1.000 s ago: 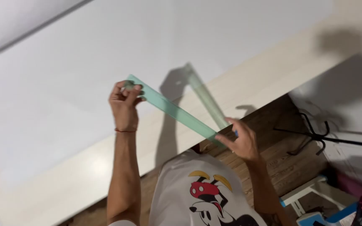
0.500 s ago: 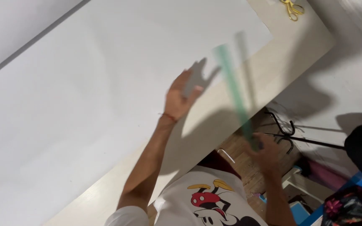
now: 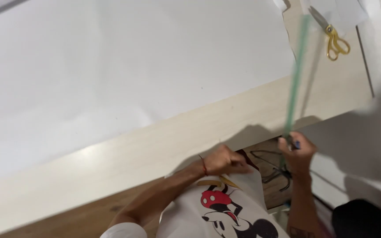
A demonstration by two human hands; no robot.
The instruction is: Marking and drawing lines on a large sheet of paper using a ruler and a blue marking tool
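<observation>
My right hand (image 3: 297, 153) grips the lower end of a long, translucent green ruler (image 3: 296, 75), which stands nearly upright over the table's edge and is blurred by motion. A small dark pen-like thing also shows in that hand. My left hand (image 3: 225, 161) is curled into a fist at the near edge of the light wooden table (image 3: 164, 145), close to my white printed shirt (image 3: 225, 211); nothing visible is in it. A large white paper sheet (image 3: 133, 70) covers most of the table.
Scissors with yellow handles (image 3: 333, 35) lie at the table's far right, partly on a smaller white sheet (image 3: 353, 11). Below the table edge are a wooden floor (image 3: 76, 220) and a black wire hanger (image 3: 272, 169).
My left hand let go of the ruler and dropped to the table's near edge, closing into a fist. My right hand swung the ruler from slanted to nearly upright.
</observation>
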